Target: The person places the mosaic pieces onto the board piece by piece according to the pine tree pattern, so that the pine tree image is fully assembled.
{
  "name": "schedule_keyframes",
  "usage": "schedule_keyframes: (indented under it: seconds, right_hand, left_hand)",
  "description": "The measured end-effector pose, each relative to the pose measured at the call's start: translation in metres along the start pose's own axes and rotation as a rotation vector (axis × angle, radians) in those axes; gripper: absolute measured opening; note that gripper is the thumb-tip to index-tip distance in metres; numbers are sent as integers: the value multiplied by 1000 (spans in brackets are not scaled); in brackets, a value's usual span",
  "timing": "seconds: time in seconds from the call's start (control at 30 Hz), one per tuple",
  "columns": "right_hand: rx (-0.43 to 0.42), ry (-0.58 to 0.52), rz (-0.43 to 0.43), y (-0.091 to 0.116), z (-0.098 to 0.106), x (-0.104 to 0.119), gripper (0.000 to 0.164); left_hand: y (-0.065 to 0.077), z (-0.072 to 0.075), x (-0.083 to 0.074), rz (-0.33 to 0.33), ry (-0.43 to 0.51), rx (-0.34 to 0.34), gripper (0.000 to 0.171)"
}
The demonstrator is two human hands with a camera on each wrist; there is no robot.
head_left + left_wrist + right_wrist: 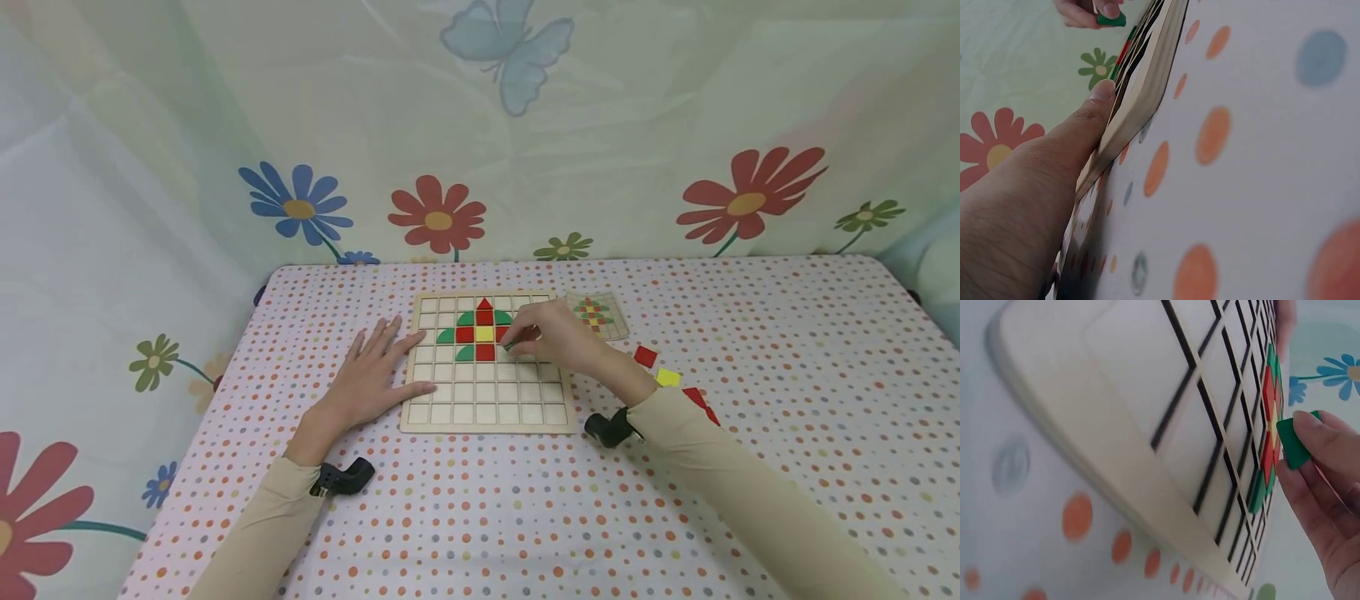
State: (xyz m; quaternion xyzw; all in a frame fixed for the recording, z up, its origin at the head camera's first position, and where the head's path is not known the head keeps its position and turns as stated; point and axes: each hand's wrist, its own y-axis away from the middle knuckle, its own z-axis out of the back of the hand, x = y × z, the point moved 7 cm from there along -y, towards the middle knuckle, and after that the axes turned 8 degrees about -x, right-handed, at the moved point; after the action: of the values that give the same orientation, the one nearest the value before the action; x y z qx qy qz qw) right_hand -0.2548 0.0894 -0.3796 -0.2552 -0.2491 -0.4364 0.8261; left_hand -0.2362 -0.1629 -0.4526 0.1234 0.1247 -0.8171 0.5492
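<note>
A wooden grid board (465, 414) lies on the table, with red, green and yellow tiles set in its upper middle squares. My right hand (558, 335) pinches a green tile (1295, 444) between thumb and fingers, close over the board just right of the lower red tile (485, 352). My left hand (372, 375) rests with spread fingers at the board's left edge, its thumb (1099, 103) on the rim. A yellow tile (485, 333) sits at the centre of the pattern, and a red triangle tile (484, 304) tops it.
A pattern card (611, 315) showing a similar coloured figure lies beside the board's upper right, partly behind my right hand. Loose tiles lie to the right: a red one (645, 357), a yellow one (668, 377) and more red ones (696, 398) near the right sleeve.
</note>
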Motion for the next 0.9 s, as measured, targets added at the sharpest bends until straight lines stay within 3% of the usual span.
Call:
schedule_keyframes:
  seconds: [0.23, 0.9]
  right_hand:
    - [-33, -85, -70, -1, -10, -5, 10]
    - [6, 17, -148, -6, -15, 0, 15]
  left_hand:
    - [-2, 0, -4, -9, -2, -4, 91]
    - [-2, 5, -4, -8, -4, -9, 92]
